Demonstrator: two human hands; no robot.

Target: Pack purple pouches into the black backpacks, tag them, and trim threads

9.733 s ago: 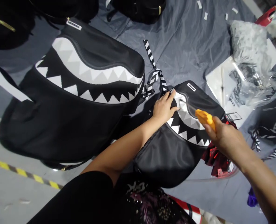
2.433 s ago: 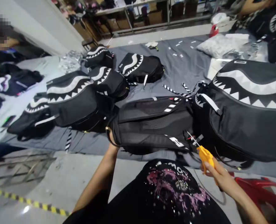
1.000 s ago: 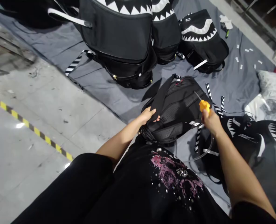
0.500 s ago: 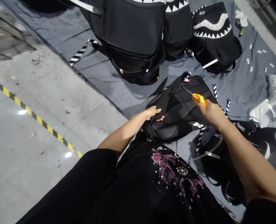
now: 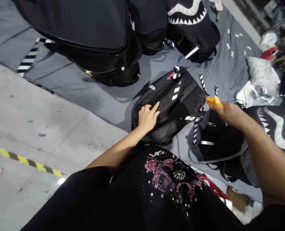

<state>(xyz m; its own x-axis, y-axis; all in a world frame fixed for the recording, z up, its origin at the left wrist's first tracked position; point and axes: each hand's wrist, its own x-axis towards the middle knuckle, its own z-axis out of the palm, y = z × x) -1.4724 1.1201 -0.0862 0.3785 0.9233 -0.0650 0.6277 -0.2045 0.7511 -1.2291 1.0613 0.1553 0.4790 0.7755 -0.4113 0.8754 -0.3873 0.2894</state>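
Note:
A black backpack (image 5: 171,112) with black-and-white striped straps lies on the grey cloth, close in front of my body. My left hand (image 5: 148,118) rests on its near left part with the fingers spread, pressing on the fabric. To the right of the backpack my right hand (image 5: 230,112) is closed around an orange tool (image 5: 214,102), whose tip is blurred near the backpack's right edge. A cord or hose runs from below my right forearm across the cloth.
Large black bags (image 5: 84,29) stand at the top left, beside a shark-mouth backpack (image 5: 193,32). Another shark-mouth backpack (image 5: 272,128) lies at the right, near clear plastic bags (image 5: 265,80). Yellow-black tape (image 5: 24,160) crosses the floor.
My left hand has let go of the strap and now lies spread on the backpack. My right hand has moved the orange tool away from the backpack's top, to the right. The view has shifted.

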